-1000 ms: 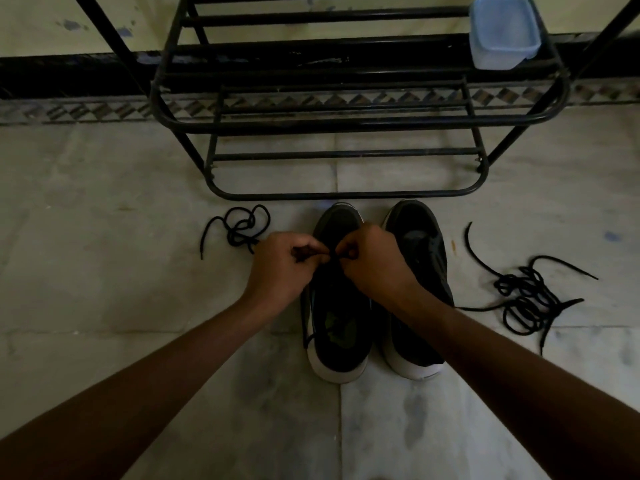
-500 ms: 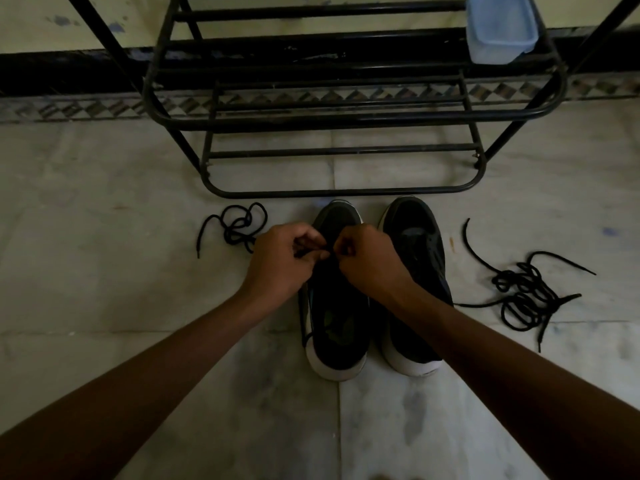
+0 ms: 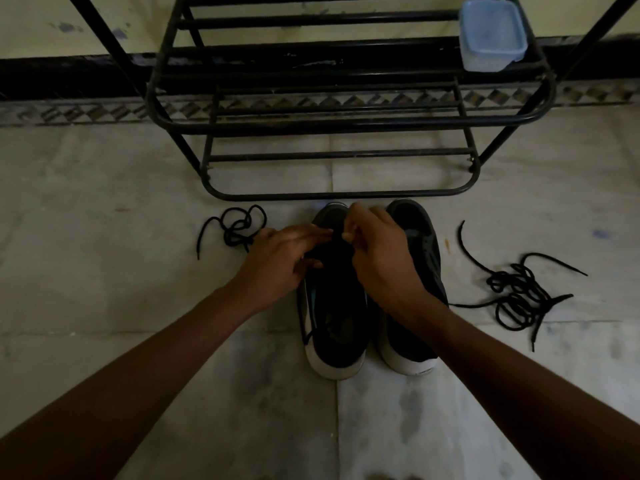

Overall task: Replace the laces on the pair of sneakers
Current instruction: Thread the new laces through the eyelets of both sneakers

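Two black sneakers with white soles stand side by side on the floor, toes toward the rack: the left sneaker [image 3: 334, 317] and the right sneaker [image 3: 420, 244]. Both hands work over the front eyelets of the left sneaker. My left hand [image 3: 282, 263] lies across its upper, fingers stretched toward the middle and thumb underneath, holding the eyelet side. My right hand [image 3: 379, 258] pinches a dark lace end [image 3: 346, 236] between fingertips just above the tongue. The lace is hard to make out against the black shoe. The right sneaker shows no lace.
A small loose black lace [image 3: 239, 226] lies on the floor left of the shoes. A larger tangle of black laces [image 3: 516, 296] lies to the right. A black metal shoe rack [image 3: 346, 194] stands just beyond the toes, with a blue plastic container [image 3: 491, 32] on it.
My left hand has gone from a tight fist to fingers stretched across the shoe. My right hand has shifted slightly toward the toe. The shoes and loose laces have not moved.
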Demonstrator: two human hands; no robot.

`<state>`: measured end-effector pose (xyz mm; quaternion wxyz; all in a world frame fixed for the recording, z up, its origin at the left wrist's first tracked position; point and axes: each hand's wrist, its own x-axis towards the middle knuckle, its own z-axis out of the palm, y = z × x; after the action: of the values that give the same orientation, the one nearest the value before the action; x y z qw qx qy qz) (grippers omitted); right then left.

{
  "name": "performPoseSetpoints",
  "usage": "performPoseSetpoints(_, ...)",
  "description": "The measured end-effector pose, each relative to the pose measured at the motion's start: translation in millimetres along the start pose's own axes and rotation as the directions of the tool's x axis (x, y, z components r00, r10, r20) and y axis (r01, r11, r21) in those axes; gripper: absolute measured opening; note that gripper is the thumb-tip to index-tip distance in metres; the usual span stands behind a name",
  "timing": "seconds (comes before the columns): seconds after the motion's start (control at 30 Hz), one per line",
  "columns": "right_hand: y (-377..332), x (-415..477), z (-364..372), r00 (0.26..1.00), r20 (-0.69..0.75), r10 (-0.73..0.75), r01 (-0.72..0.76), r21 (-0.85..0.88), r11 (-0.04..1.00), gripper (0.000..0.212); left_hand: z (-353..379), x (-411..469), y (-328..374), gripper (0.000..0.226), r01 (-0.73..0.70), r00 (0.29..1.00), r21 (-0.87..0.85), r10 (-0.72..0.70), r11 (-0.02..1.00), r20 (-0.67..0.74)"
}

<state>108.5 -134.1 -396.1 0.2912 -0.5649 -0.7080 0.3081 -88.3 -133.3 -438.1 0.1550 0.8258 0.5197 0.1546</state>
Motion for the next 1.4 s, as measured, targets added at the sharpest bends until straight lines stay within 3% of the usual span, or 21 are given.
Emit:
performPoseSetpoints(0.07,-4.6,-1.4,-5.2,0.997,-0.034,0.065,-0.052,0.289,0.956,0.015,1.4,-2.3,1.6,0.051,-0.01,1.0,-0.004,0.01,1.0,-0.016)
performPoseSetpoints(0.13,-11.6,0.8,-15.3,0.971,0.083,0.223,-0.219,0.682,0.698,0.013,4.6,-4.0,0.6,0.055,-0.014,1.0,-0.018,0.014,1.0,-0.024)
performPoseSetpoints(0.17,-12.9,3.1,-21.6,0.956,0.149,0.254,-0.274,0.763,0.586,0.014,5.8,-5.3,-0.1,0.053,-0.008,1.0,-0.016,0.007,1.0,-0.02)
performPoseSetpoints(0.2,-13.5,6.5,-28.1,0.954,0.153,0.258,-0.282,0.749,0.6,0.015,7.6,-6.4,-1.2,0.049,-0.005,1.0,-0.004,0.005,1.0,-0.011)
performPoseSetpoints(0.33,-5.8,25.8,-48.8,0.999,-0.029,0.041,-0.036,0.15,0.988,0.013,12.5,-8.2,-6.2,0.04,-0.017,1.0,0.01,0.017,1.0,0.008)
performPoseSetpoints(0.4,-5.5,31.1,-51.7,0.987,0.153,-0.056,0.083,-0.173,0.981,0.009,13.1,-8.4,-5.7,0.041,-0.007,1.0,0.008,0.007,1.0,0.005)
performPoseSetpoints(0.5,-5.5,29.7,-42.5,0.843,0.535,0.049,0.253,-0.476,0.842,0.023,13.6,-9.8,-3.9,0.043,-0.007,1.0,0.005,0.007,1.0,-0.012)
performPoseSetpoints(0.6,-4.4,25.7,-35.3,0.826,0.561,0.059,0.298,-0.524,0.798,0.021,17.1,-12.1,-6.2,0.044,-0.012,1.0,0.006,0.013,1.0,-0.025)
performPoseSetpoints(0.73,-3.2,25.8,-43.1,0.973,0.151,-0.174,0.214,-0.323,0.922,0.011,21.0,-14.2,-7.5,0.042,-0.017,0.999,0.006,0.017,1.0,-0.038)
performPoseSetpoints(0.8,-5.2,24.9,-48.0,0.999,-0.021,-0.027,0.028,0.053,0.998,0.016,20.6,-15.2,-7.1,0.042,-0.01,0.999,-0.002,0.01,1.0,-0.045)
performPoseSetpoints(0.83,-7.6,23.3,-50.0,0.995,-0.008,0.096,-0.088,0.314,0.945,0.02,21.0,-15.6,-6.9,0.042,-0.009,0.999,0.0,0.009,1.0,-0.045)
performPoseSetpoints(0.9,-14.6,18.7,-54.4,0.949,0.173,0.265,-0.303,0.737,0.604,0.027,22.9,-16.0,-6.5,0.042,-0.006,0.999,0.008,0.007,1.0,-0.049)
performPoseSetpoints(0.97,-15.6,16.0,-59.5,0.899,0.309,0.31,-0.409,0.846,0.341,0.029,23.9,-15.7,-5.4,0.042,0.001,0.998,0.002,-0.001,1.0,-0.056)
performPoseSetpoints(1.0,-12.4,15.9,-61.5,0.906,0.277,0.32,-0.397,0.819,0.415,0.028,23.9,-15.8,-4.3,0.042,0.002,0.999,0.0,-0.002,1.0,-0.054)
performPoseSetpoints(1.03,-6.7,17.5,-63.7,0.942,0.176,0.286,-0.324,0.702,0.635,0.025,23.8,-16.2,-4.1,0.042,0.0,0.998,0.0,0.0,1.0,-0.055)
performPoseSetpoints(1.07,0.2,19.9,-66.7,0.982,0.076,0.173,-0.189,0.435,0.881,0.021,23.5,-16.3,-3.6,0.042,-0.002,0.998,0.001,0.002,1.0,-0.057)
performPoseSetpoints(1.1,5.9,23.3,-69.3,0.998,0.052,0.021,-0.027,0.112,0.993,0.016,23.2,-16.2,-3.8,0.042,-0.005,0.998,0.002,0.005,1.0,-0.063)
performPoseSetpoints(1.17,11.5,29.0,-71.8,0.966,0.24,-0.093,0.16,-0.281,0.946,0.006,21.7,-15.9,-3.0,0.041,-0.002,0.998,0.002,0.002,1.0,-0.066)
performPoseSetpoints(1.23,9.4,29.2,-69.4,0.879,0.473,0.066,0.179,-0.454,0.873,0.017,21.8,-15.5,-2.4,0.041,-0.002,0.998,0.018,0.003,1.0,-0.063)
performPoseSetpoints(1.3,3.1,28.4,-64.1,0.833,0.542,0.11,0.223,-0.512,0.83,0.011,23.4,-14.9,-2.9,0.04,0.001,0.999,0.037,0.001,0.999,-0.05)
performPoseSetpoints(1.4,-6.6,33.1,-70.0,0.9,0.434,-0.036,0.229,-0.4,0.887,0.009,27.8,-15.5,-3.7,0.039,-0.021,0.996,0.026,0.023,0.999,-0.089)
